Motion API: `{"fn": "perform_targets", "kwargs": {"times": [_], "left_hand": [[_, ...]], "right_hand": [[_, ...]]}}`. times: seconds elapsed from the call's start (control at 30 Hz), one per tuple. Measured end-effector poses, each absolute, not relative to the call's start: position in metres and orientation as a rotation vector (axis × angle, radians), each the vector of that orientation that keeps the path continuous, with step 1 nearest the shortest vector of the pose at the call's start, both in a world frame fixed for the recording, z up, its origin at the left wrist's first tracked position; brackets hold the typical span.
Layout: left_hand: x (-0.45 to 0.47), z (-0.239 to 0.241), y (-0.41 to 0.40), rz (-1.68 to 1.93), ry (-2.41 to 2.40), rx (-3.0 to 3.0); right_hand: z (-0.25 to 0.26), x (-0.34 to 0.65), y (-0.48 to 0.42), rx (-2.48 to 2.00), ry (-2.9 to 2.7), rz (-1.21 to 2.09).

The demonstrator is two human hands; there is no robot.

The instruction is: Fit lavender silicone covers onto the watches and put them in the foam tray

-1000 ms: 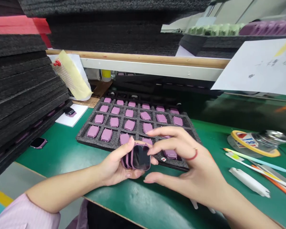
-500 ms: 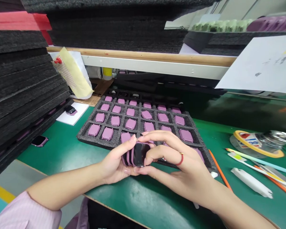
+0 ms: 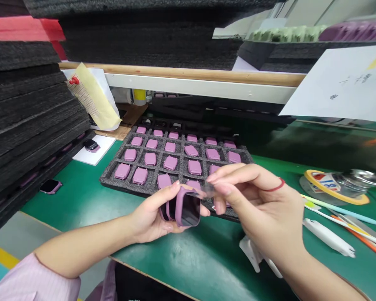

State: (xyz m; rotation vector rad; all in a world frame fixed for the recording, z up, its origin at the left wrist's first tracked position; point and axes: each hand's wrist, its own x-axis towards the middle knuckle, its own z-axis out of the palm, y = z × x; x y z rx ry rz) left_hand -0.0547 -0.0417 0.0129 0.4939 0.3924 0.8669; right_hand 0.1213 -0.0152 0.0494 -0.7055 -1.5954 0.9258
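Right hand (image 3: 263, 209) has just peeled clear film (image 3: 208, 190) off the watches (image 3: 183, 209), pinching it; left hand (image 3: 152, 219) stays clamped round them.

You have two hands in view, left (image 3: 150, 219) and right (image 3: 263, 209). Your left holds three purple cases (image 3: 178, 209), stacked on edge. In the foam tray (image 3: 111, 177) you can count about twenty-one cases (image 3: 150, 159); your right hand hides some cells. Two more cases lie by the desk's left edge: one on a white card (image 3: 90, 146), one on the mat (image 3: 51, 186).
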Motion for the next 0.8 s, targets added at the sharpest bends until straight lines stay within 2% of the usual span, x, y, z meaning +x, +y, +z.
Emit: {"fn": "perform_targets", "kwargs": {"times": [0.1,0.2,0.8], "left_hand": [[-0.054,0.012,-0.042,0.840,0.389,0.489],[-0.055,0.012,-0.043,0.853,0.378,0.468],[-0.060,0.011,-0.043,0.879,0.306,0.478]], "right_hand": [[0.049,0.119,-0.017,-0.688,-1.520,1.030],[0.048,0.122,-0.015,-0.702,-1.393,0.990],[0.049,0.150,-0.014,-0.722,-1.851,0.219]]}}
